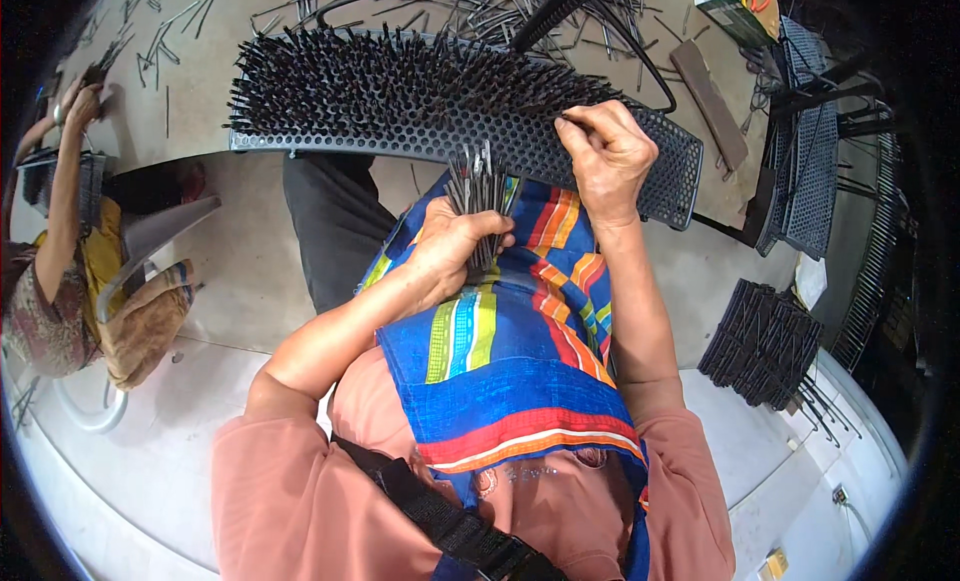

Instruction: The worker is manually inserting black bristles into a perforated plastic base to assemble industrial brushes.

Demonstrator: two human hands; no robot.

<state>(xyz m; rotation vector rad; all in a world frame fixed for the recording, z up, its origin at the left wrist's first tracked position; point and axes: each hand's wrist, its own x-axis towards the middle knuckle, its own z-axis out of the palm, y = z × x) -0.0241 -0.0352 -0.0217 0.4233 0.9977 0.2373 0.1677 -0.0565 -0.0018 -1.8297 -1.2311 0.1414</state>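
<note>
My left hand [452, 239] is closed around a bundle of thin dark rods [478, 186], held upright over my lap in front of the tray. A long black perforated tray [668, 171] lies across the front of me. Many short black rods [390, 86] stand in its holes on the left and along the far side; bare holes show along the near side and at the right end. Above the holes near the right end, my right hand [612, 161] is pinched, thumb against fingers. Whatever lies between those fingertips is too small to make out.
Loose rods [480, 11] lie scattered beyond the tray. To the right are a flat brown bar [708, 101], another perforated tray [808, 151] and an open box [735, 11]. A dark rack of rods [760, 341] stands lower right. Another person's arm [70, 171] works at the left.
</note>
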